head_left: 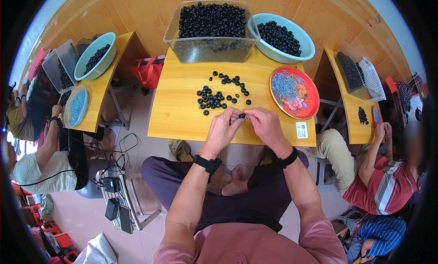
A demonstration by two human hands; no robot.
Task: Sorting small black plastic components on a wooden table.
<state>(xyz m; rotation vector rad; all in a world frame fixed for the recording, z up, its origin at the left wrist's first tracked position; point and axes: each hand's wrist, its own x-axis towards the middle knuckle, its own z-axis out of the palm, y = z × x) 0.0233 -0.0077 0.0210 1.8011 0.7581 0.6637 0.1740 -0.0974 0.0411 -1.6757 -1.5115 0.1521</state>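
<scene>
At the near edge of the yellow table point(182, 95), my two hands meet. My left hand point(223, 128) is closed, pinching a small black ring-shaped piece point(242, 116) between thumb and fingertips. Fingertips of my right hand point(266, 125) are pressed together at the right side of that piece; whatever they hold is too small to make out. Just beyond my hands lies a loose scatter of black ring-shaped pieces point(212, 99). To the right, a red floral tray point(307, 109) carries a heap of tiny blue-grey parts point(284, 87).
A clear plastic bin point(200, 51) and a light-blue basin point(306, 47), both full of black pieces, stand at the table's back. A white label point(301, 130) sits near its right corner. Other people work at tables on both sides. Cables point(119, 156) hang over a metal stool at left.
</scene>
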